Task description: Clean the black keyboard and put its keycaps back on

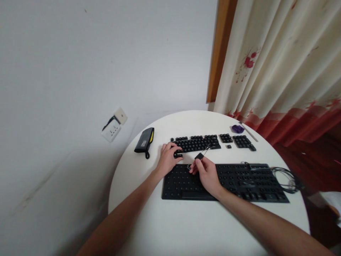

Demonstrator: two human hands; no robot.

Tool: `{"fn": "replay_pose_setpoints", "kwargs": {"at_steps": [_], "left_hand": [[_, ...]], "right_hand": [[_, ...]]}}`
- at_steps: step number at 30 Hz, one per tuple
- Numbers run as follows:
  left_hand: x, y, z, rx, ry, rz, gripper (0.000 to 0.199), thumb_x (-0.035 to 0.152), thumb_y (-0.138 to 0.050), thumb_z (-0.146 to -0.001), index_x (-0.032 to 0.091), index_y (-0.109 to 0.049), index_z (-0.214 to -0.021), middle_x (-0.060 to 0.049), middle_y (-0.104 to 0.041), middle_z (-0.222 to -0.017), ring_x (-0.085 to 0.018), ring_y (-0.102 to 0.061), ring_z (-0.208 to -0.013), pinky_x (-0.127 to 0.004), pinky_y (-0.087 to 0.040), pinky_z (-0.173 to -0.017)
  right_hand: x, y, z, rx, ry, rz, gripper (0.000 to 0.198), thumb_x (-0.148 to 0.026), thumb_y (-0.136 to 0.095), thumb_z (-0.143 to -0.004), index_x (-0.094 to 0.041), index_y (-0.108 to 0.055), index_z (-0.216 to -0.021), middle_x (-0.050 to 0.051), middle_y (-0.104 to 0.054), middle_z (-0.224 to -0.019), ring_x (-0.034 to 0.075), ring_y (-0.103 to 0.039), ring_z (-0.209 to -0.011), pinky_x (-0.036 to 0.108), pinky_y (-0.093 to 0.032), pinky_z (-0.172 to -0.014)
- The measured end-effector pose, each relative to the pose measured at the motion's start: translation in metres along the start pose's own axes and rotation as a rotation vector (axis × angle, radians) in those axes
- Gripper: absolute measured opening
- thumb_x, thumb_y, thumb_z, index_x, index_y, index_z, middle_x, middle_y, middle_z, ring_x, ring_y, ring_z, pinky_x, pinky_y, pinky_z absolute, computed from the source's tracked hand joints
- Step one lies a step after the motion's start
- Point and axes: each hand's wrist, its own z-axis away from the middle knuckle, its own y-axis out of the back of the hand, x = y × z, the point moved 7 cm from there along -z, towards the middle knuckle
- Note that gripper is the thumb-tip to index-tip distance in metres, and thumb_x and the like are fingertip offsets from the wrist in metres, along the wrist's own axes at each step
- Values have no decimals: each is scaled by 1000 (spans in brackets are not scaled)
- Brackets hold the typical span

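Observation:
My left hand (167, 158) rests at the left end of the laid-out black keycaps (197, 144), its thumb and forefinger curled around a few loose keycaps (178, 155). Between the fingers of my right hand (206, 172) is a keycap puller (199, 156), a black handle with wire loops pointing up and away. That hand hovers over the black keyboard (245, 183), which lies with its caps off and bare switches showing. My right hand and forearm hide part of its middle.
A black pouch (145, 140) with a yellow edge lies on the left of the round white table (149, 227). Number-pad keycaps (242, 141), a purple cloth (238, 129) and a thin brush-like stick (248, 131) lie at the right. A coiled cable (289, 181) hangs near the right edge.

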Motion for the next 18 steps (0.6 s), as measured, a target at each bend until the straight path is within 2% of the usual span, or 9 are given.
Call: {"fn": "replay_pose_setpoints", "kwargs": {"at_steps": [10, 18], "left_hand": [[-4, -1, 0, 9, 39, 13, 44, 22, -86, -68, 28, -69, -108, -3, -58, -114, -27, -51, -105, -43, -44, -96], [-5, -2, 2, -4, 54, 33, 49, 20, -86, -67, 28, -67, -112, -3, -57, -116, -26, -50, -107, -43, -42, -98]], "right_hand": [[0, 0, 0, 9, -12, -4, 43, -59, -53, -93, -19, -59, -79, 3, -67, -69, 16, -63, -60, 27, -51, -55], [-2, 1, 0, 8, -2, -2, 42, -56, -52, -94, -18, -61, -79, 3, -66, -67, 16, -62, -59, 27, -50, -56]]}}
